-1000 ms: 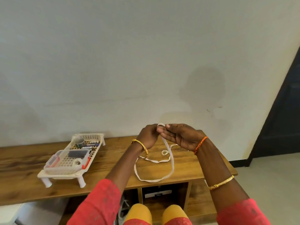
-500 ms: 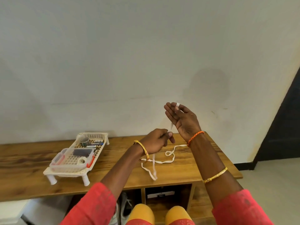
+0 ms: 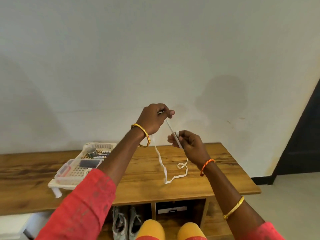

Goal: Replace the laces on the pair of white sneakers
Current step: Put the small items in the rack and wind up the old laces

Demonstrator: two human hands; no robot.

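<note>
I hold my left hand (image 3: 156, 118) up in front of the wall, fingers curled round the white lace (image 3: 162, 168), which shows as a pale glint inside my fist. My right hand (image 3: 187, 143) sits lower and to the right, pinching the same lace between thumb and fingertips, with a short taut stretch running slantwise between the two hands. From behind my left wrist the lace drops down to the wooden bench (image 3: 173, 184), folds near the front edge, then trails right and far into a small loop lying flat on the top, close below my right wrist.

On the left part of the bench stands a white plastic basket (image 3: 69, 177) on short legs, holding a clear lidded box, a small metal tin (image 3: 91, 152) and some dark odds and ends I cannot make out. My left forearm and red sleeve (image 3: 83, 208) cross in front of its right end and hide part of it.

Under the bench, in the left cubby, a pair of sneakers (image 3: 125, 222) stands side by side, toes toward me, partly cut off by my sleeve and my yellow-clad knees (image 3: 169, 230). The right cubby holds a dark box (image 3: 173, 209) with a white label. A dark door (image 3: 303, 135) edges the far right.
</note>
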